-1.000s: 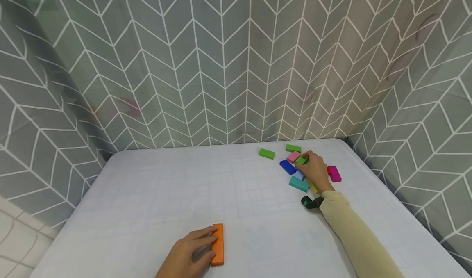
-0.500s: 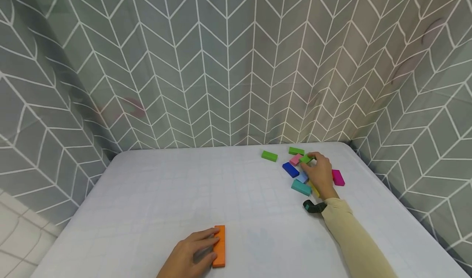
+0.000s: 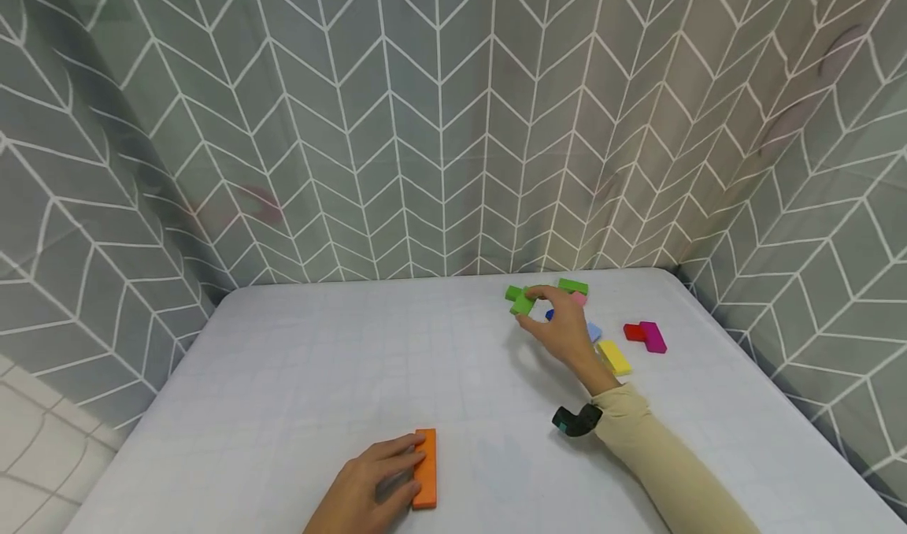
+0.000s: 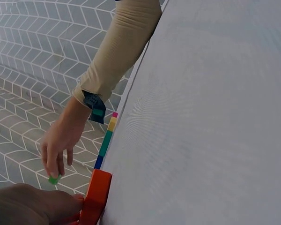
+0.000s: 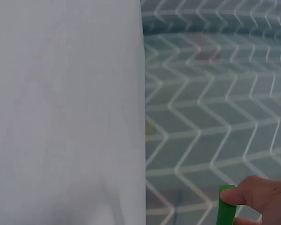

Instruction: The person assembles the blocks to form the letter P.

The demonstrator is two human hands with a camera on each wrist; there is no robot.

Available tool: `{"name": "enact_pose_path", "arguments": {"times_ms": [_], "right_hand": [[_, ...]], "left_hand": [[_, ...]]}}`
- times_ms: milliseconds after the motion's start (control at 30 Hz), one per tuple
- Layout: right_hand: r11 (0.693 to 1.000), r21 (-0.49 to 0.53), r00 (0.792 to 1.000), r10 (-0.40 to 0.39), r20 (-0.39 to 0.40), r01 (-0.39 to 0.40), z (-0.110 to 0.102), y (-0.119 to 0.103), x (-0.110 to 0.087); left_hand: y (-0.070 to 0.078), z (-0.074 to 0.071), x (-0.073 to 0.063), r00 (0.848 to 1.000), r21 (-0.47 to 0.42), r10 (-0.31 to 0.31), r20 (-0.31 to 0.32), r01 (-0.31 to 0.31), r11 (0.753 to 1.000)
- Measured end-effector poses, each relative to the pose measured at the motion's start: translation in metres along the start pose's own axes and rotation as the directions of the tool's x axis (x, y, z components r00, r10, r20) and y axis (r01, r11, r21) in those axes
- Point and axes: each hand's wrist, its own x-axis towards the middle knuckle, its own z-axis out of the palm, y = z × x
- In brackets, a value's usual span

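In the head view my right hand [image 3: 563,329] pinches a green block [image 3: 523,303] between thumb and fingers, above the far part of the table. Another green block [image 3: 513,292] lies just behind it, partly covered; whether the two touch I cannot tell. The right wrist view shows the held green block [image 5: 225,206] upright at the fingertips. Near the front edge, my left hand [image 3: 364,483] rests fingertips and thumb along the left side of an orange bar [image 3: 427,471], possibly two blocks end to end. The left wrist view also shows this orange bar [image 4: 96,194] touched by the fingers.
Right of the right hand lie a yellow block [image 3: 613,357], a red block [image 3: 634,332] and a magenta block [image 3: 653,337]. A green block [image 3: 573,286] and a pink block [image 3: 579,298] are behind it. Light blue [image 3: 594,331] and dark blue blocks are partly hidden. Patterned curtains surround the white table.
My right hand has lifted the green block out of the cluster and carried it left toward the lone green block. The left hand stays on the orange bar.
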Motion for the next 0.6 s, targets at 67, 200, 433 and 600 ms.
{"name": "enact_pose_path", "arguments": {"times_ms": [67,200,433,600], "right_hand": [[1.0,0.005,0.999,-0.027,0.032,0.026,0.01,-0.012,-0.005],[0.996,0.04,0.989,-0.081,0.126,0.076,0.032,-0.039,-0.017],[0.967,0.167,0.929,-0.232,0.287,0.19,0.06,-0.073,-0.04],[0.958,0.209,0.887,-0.265,0.377,0.198,0.072,-0.082,-0.051]], "left_hand": [[0.001,0.001,0.001,1.0,0.007,-0.004,0.002,0.004,1.0],[0.002,0.0,0.001,1.0,0.022,-0.025,0.015,0.025,0.999],[0.004,-0.002,0.003,0.995,0.01,-0.079,0.064,0.079,0.997],[0.004,-0.002,0.003,0.995,0.009,-0.072,0.067,0.071,0.997]]}}
